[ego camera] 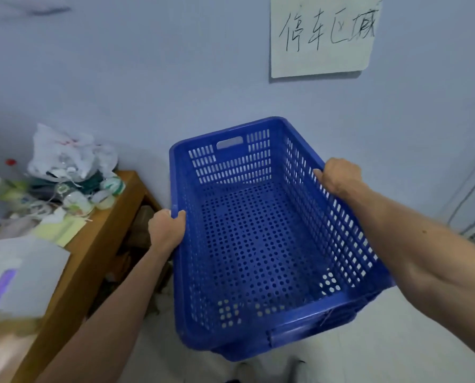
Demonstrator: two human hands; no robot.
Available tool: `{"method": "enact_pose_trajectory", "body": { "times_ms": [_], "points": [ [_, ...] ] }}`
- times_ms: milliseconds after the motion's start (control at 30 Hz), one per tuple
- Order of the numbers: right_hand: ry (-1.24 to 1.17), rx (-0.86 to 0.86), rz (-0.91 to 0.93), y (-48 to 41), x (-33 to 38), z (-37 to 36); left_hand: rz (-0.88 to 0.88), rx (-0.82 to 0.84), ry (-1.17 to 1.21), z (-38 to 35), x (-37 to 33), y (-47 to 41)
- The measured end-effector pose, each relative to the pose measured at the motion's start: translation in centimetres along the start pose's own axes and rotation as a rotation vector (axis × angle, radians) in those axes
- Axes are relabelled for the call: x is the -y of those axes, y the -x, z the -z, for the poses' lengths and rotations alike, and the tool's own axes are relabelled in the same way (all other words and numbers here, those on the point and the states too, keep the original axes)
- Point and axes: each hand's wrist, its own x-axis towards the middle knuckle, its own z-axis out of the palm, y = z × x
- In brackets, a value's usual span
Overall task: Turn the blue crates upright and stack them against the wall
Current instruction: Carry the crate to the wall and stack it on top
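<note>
A blue perforated plastic crate (258, 244) is upright with its open side up and its far end close to the pale wall (175, 78). Nothing lies inside it. My left hand (165, 228) grips the rim of its left long side, fingers curled over the edge. My right hand (338, 175) grips the rim of its right long side. Under the near end a second blue rim (247, 352) shows, seemingly another crate beneath it; most of that one is hidden.
A wooden table (92, 244) stands to the left, close beside the crate, loaded with plastic bags (67, 156), bottles and papers. A handwritten paper sign (324, 34) hangs on the wall above. White floor (396, 341) lies to the right; cables run at the far right.
</note>
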Motion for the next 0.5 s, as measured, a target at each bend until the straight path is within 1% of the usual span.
{"method": "enact_pose_trajectory", "body": {
  "times_ms": [200,300,400,500],
  "points": [
    [0.084,0.022,0.193,-4.2,3.5,-0.2,0.24,-0.099,0.105,-1.7,1.0,3.3],
    [0.089,0.036,0.236,-6.1,5.4,-0.7,0.3,-0.151,0.174,-3.3,1.9,5.2],
    [0.077,0.014,0.268,-7.8,7.7,-1.3,0.373,-0.225,0.258,-4.7,2.2,6.7],
    [0.107,-0.005,0.289,-9.4,9.8,-2.1,0.399,-0.288,0.316,-5.9,1.7,8.0]
  ]
}}
